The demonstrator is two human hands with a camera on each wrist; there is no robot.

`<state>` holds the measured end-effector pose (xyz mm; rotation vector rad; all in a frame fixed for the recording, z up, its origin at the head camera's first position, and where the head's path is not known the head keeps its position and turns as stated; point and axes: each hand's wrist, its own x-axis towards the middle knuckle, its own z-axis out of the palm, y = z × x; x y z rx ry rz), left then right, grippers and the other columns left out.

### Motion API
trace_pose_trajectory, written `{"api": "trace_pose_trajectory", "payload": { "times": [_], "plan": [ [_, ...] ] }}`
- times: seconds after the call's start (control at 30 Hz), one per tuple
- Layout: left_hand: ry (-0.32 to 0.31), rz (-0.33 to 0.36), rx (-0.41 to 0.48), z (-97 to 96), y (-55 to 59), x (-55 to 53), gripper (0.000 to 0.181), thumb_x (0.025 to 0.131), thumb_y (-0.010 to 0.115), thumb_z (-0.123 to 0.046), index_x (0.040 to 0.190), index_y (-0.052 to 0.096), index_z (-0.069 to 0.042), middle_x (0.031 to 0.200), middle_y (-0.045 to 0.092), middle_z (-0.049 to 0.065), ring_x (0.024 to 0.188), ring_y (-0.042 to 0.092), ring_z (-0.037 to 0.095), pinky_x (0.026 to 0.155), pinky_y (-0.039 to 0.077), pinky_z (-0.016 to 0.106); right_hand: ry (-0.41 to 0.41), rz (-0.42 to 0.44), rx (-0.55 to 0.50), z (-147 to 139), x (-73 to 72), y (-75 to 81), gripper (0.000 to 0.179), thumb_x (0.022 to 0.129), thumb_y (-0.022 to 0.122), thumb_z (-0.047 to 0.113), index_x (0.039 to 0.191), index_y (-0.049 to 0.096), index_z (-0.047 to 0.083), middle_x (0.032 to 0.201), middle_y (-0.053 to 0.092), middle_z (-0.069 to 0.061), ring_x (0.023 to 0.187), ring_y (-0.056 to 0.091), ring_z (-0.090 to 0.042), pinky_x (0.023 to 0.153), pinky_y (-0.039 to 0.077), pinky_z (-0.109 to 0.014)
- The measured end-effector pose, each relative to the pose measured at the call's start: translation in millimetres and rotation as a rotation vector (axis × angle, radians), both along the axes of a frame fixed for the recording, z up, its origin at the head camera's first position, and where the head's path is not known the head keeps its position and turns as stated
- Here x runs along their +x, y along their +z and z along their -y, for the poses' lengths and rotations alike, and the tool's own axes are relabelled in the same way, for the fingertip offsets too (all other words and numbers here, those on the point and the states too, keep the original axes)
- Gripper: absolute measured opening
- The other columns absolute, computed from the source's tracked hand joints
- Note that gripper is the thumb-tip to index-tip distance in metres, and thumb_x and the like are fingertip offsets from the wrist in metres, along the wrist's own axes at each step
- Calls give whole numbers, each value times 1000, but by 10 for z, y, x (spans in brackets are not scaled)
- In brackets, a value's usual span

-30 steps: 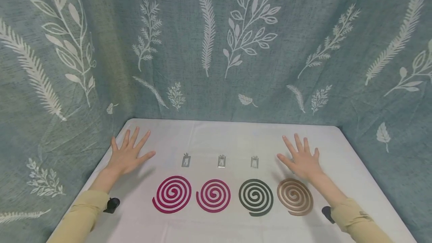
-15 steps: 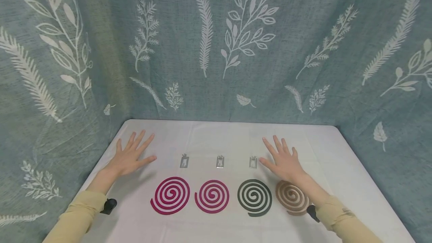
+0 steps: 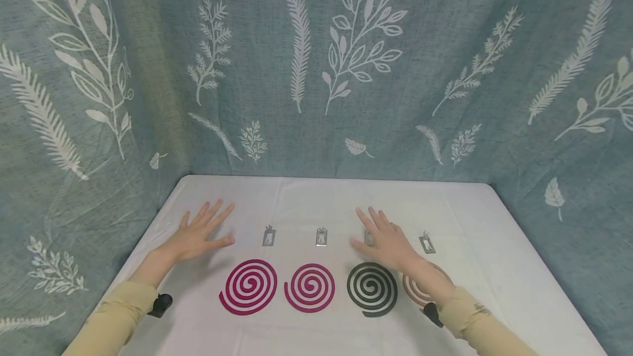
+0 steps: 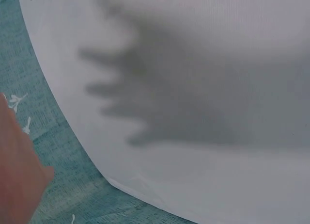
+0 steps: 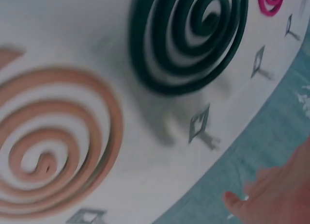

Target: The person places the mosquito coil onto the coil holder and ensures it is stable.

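Observation:
My left hand (image 3: 198, 238) hovers over the left side of the table, fingers spread, holding nothing. Its blurred edge also shows in the left wrist view. My right hand (image 3: 388, 243) is held above the table with extended fingers, beyond the dark green mosquito coil (image 3: 372, 287), and partly covers a small metal coil stand (image 3: 368, 238). A brown mosquito coil (image 3: 414, 293) lies partly hidden under the right forearm. Two magenta coils, a left one (image 3: 251, 284) and a right one (image 3: 310, 284), complete the row. Behind them lie further stands: left (image 3: 268, 244), middle (image 3: 321, 244) and right (image 3: 428, 251).
A white-covered table (image 3: 296, 334) carries everything. Blue-green curtain (image 3: 277, 142) with white leaf prints closes off the back and both sides. Black wrist cameras sit under both sleeves, one on the left (image 3: 161, 305) and one on the right (image 3: 432, 315).
My right hand has moved left from above the brown coil's stand to above the stand behind the green coil, uncovering the rightmost stand. My left hand has shifted slightly right and nearer.

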<state>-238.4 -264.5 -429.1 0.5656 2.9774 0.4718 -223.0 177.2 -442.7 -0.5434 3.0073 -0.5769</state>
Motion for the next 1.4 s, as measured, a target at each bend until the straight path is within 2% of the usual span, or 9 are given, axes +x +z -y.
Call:
{"api": "trace_pose_trajectory", "payload": {
  "times": [0.2,0.43,0.53,0.67,0.87,1.03,1.13,1.27,1.4],
  "plan": [
    [-14,27,-15,-28,-31,26,87,85,61,-54,153,15,-23,156,16,21,141,12,50,104,7,74,38,64,-51,192,25,-41,79,91,47,58,153,16,21,158,19,-14,145,17,-38,111,23,-61],
    [-53,72,36,-59,-49,79,91,80,68,-50,151,22,-16,153,22,25,137,18,54,100,18,75,83,111,-169,412,54,-53,80,91,51,55,153,18,17,157,23,-13,144,21,-34,115,19,-56],
    [-63,88,72,-74,-74,91,92,79,71,-47,151,23,-15,152,23,27,136,19,55,99,22,75,103,133,-215,512,57,-97,81,90,52,55,152,19,14,156,25,-12,144,24,-33,116,22,-52],
    [-70,121,166,-83,-121,96,93,79,73,-42,151,22,-12,152,22,28,136,18,56,101,23,73,120,157,-244,646,73,-150,82,90,54,54,151,21,11,155,29,-12,143,28,-31,115,26,-47],
    [-143,183,322,-70,-182,102,91,79,76,-29,148,24,1,151,23,30,137,19,54,106,21,68,127,187,-282,793,110,-212,78,89,59,48,149,28,9,152,35,-11,141,31,-28,114,30,-46],
    [-180,256,365,-52,-199,115,86,78,77,-26,145,30,3,148,30,30,134,24,54,103,26,69,174,194,-257,903,118,-261,73,89,61,45,146,34,8,148,42,-10,138,38,-27,111,34,-45],
    [-195,292,367,-53,-209,106,82,77,78,-25,142,37,2,145,37,30,130,32,55,100,30,69,210,205,-234,978,125,-276,71,88,62,43,145,37,8,145,46,-8,136,42,-25,110,37,-43],
    [-219,337,362,-64,-231,84,75,77,78,-24,138,44,2,135,49,28,118,46,47,94,40,62,253,229,-229,1082,140,-280,69,88,64,41,143,41,7,143,48,-8,133,45,-23,108,40,-37],
    [-235,395,369,-67,-259,72,69,77,78,-22,135,48,1,122,56,21,104,50,29,85,46,43,280,240,-240,1177,147,-292,67,86,66,39,140,45,7,140,51,-8,129,49,-21,106,42,-32]
  ]
}}
